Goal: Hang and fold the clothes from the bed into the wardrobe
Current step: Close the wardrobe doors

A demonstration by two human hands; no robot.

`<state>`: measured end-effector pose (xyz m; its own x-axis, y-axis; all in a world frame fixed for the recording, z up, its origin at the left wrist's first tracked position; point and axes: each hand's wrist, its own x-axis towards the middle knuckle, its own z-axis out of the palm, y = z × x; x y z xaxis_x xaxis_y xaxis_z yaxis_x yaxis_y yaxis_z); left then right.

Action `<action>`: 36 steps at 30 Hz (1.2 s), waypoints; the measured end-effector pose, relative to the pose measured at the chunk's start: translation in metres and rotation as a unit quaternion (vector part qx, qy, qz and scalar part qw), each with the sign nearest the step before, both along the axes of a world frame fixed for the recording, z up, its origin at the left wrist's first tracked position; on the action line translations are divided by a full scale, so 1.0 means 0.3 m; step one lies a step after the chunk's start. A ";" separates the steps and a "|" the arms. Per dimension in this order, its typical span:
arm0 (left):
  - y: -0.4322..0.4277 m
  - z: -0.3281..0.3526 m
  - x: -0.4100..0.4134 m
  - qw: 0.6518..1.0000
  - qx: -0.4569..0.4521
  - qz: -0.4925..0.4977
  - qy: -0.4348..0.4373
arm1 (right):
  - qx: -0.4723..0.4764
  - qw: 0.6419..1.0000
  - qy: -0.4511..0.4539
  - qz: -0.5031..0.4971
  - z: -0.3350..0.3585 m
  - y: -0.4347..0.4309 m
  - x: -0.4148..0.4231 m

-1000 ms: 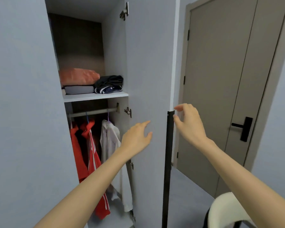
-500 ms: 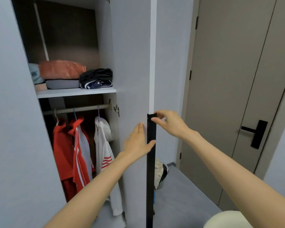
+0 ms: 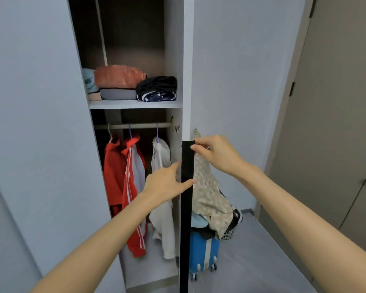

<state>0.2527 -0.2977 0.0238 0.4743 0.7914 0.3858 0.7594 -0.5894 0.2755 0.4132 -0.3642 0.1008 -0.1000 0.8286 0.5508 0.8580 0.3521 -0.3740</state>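
Right grip (image 3: 215,152) pinches top of black handle strip (image 3: 187,208); left grip (image 3: 167,182) lies flat on door (image 3: 188,60), which half-hides suitcase (image 3: 203,252).

Shelf (image 3: 135,104), white, in the upper part of the open wardrobe (image 3: 173,49), bears three stacks side by side. Left: a blue garment (image 3: 89,80) over a pink one (image 3: 94,97). Centre: an orange bundle (image 3: 118,76) on a grey folded piece (image 3: 117,94). Right: a black garment (image 3: 156,84) crumpled over a navy striped one (image 3: 156,96), near the right wall.

Rail (image 3: 140,125), beneath the shelf, carries three hangers: a red jacket (image 3: 112,176), a red-and-white jacket (image 3: 133,166) and a white garment (image 3: 162,157). Their hems hang above the wardrobe base (image 3: 148,269).

Floor (image 3: 251,261), grey, right of the wardrobe. A blue suitcase (image 3: 201,250) stands on wheels, partly hidden. A basket (image 3: 230,232) and heaped clothes (image 3: 211,199) sit above it; how the basket rests cannot be told.
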 end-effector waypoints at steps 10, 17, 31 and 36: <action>0.060 0.001 -0.267 0.997 0.035 0.071 -0.024 | 0.017 0.998 -0.012 0.066 -0.002 0.166 -0.245; 0.246 -0.014 -0.507 0.991 0.015 0.110 -0.080 | 0.047 0.993 0.002 0.111 -0.006 0.408 -0.480; 0.895 -0.009 -0.828 0.980 0.053 0.157 -0.109 | 0.036 0.998 -0.007 0.053 -0.006 1.061 -0.773; 1.061 -0.027 -0.843 0.983 0.086 0.147 -0.062 | 0.061 0.998 -0.001 -0.001 -0.033 1.225 -0.808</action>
